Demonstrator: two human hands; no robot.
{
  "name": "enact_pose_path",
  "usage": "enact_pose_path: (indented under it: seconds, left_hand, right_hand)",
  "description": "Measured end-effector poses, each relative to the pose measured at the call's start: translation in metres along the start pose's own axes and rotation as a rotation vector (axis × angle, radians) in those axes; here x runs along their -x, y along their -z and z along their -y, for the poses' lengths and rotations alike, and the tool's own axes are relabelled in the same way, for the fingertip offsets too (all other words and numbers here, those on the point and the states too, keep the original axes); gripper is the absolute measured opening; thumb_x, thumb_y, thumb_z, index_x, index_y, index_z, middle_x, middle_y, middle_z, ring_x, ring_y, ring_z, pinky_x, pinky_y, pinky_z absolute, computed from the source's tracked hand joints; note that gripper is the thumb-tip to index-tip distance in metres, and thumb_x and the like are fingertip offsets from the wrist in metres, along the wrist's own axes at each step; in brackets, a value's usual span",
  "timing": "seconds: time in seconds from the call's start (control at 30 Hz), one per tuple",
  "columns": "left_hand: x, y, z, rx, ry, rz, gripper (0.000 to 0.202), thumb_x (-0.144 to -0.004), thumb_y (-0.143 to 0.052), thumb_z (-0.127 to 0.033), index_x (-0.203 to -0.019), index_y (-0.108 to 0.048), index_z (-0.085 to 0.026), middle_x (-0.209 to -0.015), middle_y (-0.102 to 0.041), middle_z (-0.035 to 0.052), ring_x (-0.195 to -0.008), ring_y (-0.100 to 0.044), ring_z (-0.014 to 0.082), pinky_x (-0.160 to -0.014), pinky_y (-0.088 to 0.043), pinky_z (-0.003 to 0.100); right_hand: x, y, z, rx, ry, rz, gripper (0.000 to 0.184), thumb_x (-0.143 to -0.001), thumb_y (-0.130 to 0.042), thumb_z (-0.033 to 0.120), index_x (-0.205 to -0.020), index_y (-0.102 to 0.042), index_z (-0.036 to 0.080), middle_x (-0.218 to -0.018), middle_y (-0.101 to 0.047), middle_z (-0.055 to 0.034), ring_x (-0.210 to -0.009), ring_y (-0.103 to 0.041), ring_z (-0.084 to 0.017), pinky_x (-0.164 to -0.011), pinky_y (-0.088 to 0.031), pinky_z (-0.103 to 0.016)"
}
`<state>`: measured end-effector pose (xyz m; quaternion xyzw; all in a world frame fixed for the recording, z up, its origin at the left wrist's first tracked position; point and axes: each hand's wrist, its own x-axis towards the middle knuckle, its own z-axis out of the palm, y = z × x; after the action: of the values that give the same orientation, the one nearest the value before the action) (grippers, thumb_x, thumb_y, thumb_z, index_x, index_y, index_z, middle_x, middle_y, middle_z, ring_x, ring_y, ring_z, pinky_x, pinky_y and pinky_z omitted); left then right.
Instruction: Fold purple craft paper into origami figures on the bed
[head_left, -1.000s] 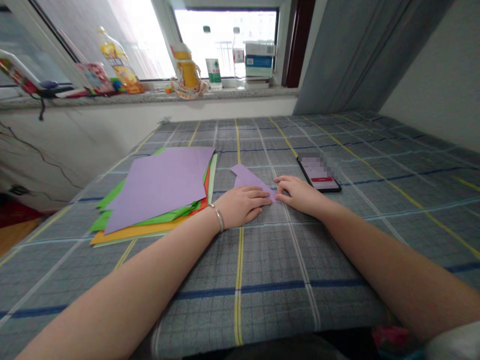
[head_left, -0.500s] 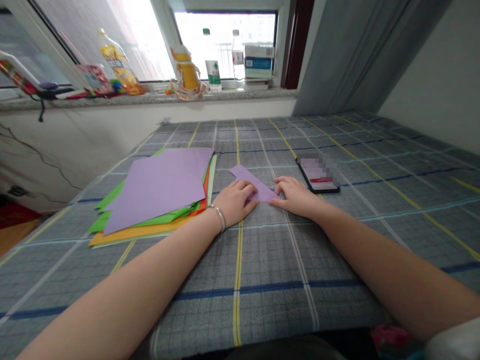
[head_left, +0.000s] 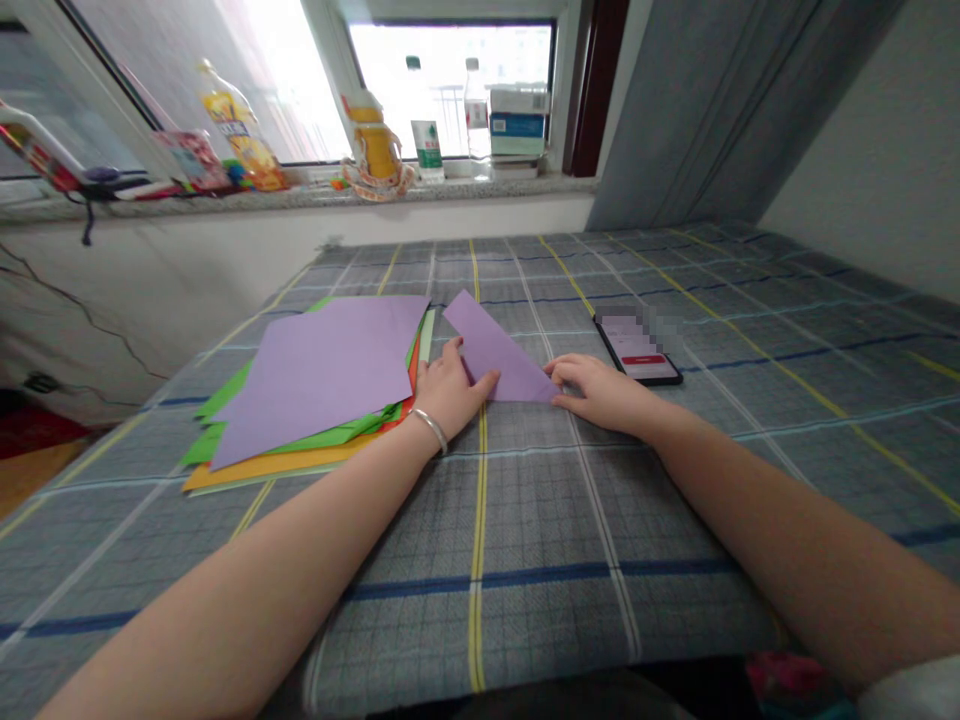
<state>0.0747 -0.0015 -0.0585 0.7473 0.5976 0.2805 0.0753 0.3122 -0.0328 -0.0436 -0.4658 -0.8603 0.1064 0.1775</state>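
**Purple sheet held at two points on the plaid cloth**

From my remote feed, the largest thing is the grey plaid cloth (head_left: 600, 520) with yellow and blue lines, which fills the whole working surface. A grey curtain (head_left: 712, 110) hangs at the far right. Along the back runs the window sill (head_left: 300, 195), crowded with bottles, a box and small packets, all well apart from the hands.

On the left of the cloth lies a loose stack of coloured paper (head_left: 315, 380), with a big purple sheet on top and green, orange and yellow edges showing below. It lies just beside my left wrist and crowds that side.

The folded purple piece (head_left: 499, 355) lies in the middle of the cloth between both hands. Its far corner points towards the sill and looks slightly raised.

My left hand (head_left: 446, 395) pinches the piece's near-left edge, with the thumb on top and the fingers curled behind it. My right hand (head_left: 600, 392) is spread flat, its fingertips pressing down the near-right corner.

A phone (head_left: 641, 355) with a lit screen lies just beyond the right hand, near it but not touching. A thin silver bracelet (head_left: 431, 430) circles the left wrist.
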Motion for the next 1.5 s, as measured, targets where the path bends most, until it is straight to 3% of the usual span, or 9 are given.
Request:
enact_pose_path:
  seconds: [0.2, 0.33, 0.47, 0.6, 0.77, 0.93, 1.13, 1.37, 1.5]
  left_hand:
    - [-0.005, 0.000, 0.004, 0.474, -0.155, 0.056, 0.032, -0.084, -0.056, -0.039, -0.105, -0.058, -0.016, -0.101, -0.071, 0.0073, -0.089, -0.066, 0.0209, -0.081, -0.053, 0.036]
    - [0.001, 0.009, -0.001, 0.320, -0.291, 0.079, 0.026, -0.086, -0.055, -0.040, -0.087, -0.068, -0.017, -0.086, -0.073, 0.0047, -0.082, -0.067, 0.0212, -0.078, -0.053, 0.036]
    - [0.008, 0.019, -0.008, 0.165, -0.756, 0.198, 0.024, -0.087, -0.050, -0.021, -0.105, -0.066, -0.021, -0.107, -0.072, 0.0033, -0.098, -0.066, 0.0181, -0.089, -0.050, 0.034]
    - [0.012, 0.021, -0.014, -0.032, -0.946, 0.275, 0.023, -0.083, -0.052, -0.015, -0.102, -0.064, -0.021, -0.137, -0.055, 0.0047, -0.115, -0.059, 0.0203, -0.097, -0.047, 0.036]
    - [0.015, 0.019, -0.019, -0.012, -0.956, 0.406, 0.043, -0.076, -0.054, -0.012, -0.119, -0.054, -0.017, -0.141, -0.051, 0.0096, -0.124, -0.052, 0.0216, -0.104, -0.043, 0.037]
    - [0.021, 0.018, -0.024, -0.081, -1.053, 0.474, 0.062, -0.081, -0.051, -0.019, -0.142, -0.039, -0.024, -0.145, -0.046, 0.0044, -0.137, -0.036, 0.0263, -0.116, -0.022, 0.050]
    - [0.028, 0.014, -0.031, -0.179, -1.048, 0.502, 0.056, -0.096, -0.037, -0.051, -0.145, -0.036, -0.024, -0.151, -0.038, 0.0029, -0.140, -0.030, 0.0277, -0.116, -0.021, 0.045]
    - [0.034, 0.006, -0.031, -0.337, -0.744, 0.289, 0.055, -0.096, -0.033, -0.053, -0.143, -0.039, -0.024, -0.148, -0.042, 0.0046, -0.136, -0.036, 0.0314, -0.115, -0.012, 0.056]
    - [0.034, 0.003, -0.030, -0.365, -0.639, 0.275, 0.054, -0.096, -0.036, -0.051, -0.144, -0.038, -0.025, -0.148, -0.042, 0.0044, -0.135, -0.036, 0.0334, -0.113, -0.018, 0.059]
  right_hand:
    - [-0.001, 0.001, 0.001, 0.081, -0.109, -0.120, 0.008, -0.081, -0.063, 0.024, -0.078, -0.056, 0.022, -0.092, -0.060, -0.0031, -0.086, -0.058, -0.018, -0.075, -0.045, -0.031]
    - [-0.002, -0.001, 0.002, 0.138, -0.221, -0.181, 0.005, -0.078, -0.062, 0.022, -0.077, -0.057, 0.022, -0.082, -0.061, -0.0012, -0.074, -0.056, -0.017, -0.060, -0.038, -0.029]
    - [-0.003, -0.002, 0.002, 0.158, -0.339, -0.192, 0.008, -0.078, -0.056, 0.019, -0.082, -0.062, 0.024, -0.076, -0.064, 0.0002, -0.067, -0.057, -0.017, -0.052, -0.031, -0.029]
    - [-0.005, -0.004, -0.002, 0.126, -0.276, -0.203, 0.014, -0.080, -0.054, 0.018, -0.087, -0.065, 0.022, -0.082, -0.068, -0.0024, -0.075, -0.061, -0.019, -0.064, -0.044, -0.031]
    - [-0.008, -0.012, -0.011, 0.064, -0.082, -0.185, 0.026, -0.083, -0.051, 0.017, -0.102, -0.070, 0.018, -0.109, -0.070, -0.0079, -0.106, -0.060, -0.023, -0.097, -0.044, -0.038]
    - [-0.009, -0.017, -0.015, -0.053, -0.067, -0.150, 0.040, -0.084, -0.045, 0.011, -0.117, -0.065, 0.017, -0.120, -0.067, -0.0078, -0.114, -0.058, -0.021, -0.103, -0.042, -0.039]
    - [-0.009, -0.017, -0.015, -0.265, -0.109, -0.147, 0.037, -0.091, -0.042, 0.024, -0.122, -0.061, 0.017, -0.128, -0.062, -0.0106, -0.120, -0.055, -0.022, -0.107, -0.038, -0.044]
    - [-0.008, -0.015, -0.009, -0.472, -0.142, -0.085, 0.043, -0.095, -0.040, 0.042, -0.126, -0.057, 0.019, -0.134, -0.058, -0.0113, -0.125, -0.051, -0.022, -0.109, -0.036, -0.043]
    - [-0.006, -0.011, -0.008, -0.511, -0.122, -0.068, 0.044, -0.095, -0.037, 0.046, -0.122, -0.060, 0.020, -0.132, -0.060, -0.0105, -0.125, -0.051, -0.022, -0.109, -0.036, -0.044]
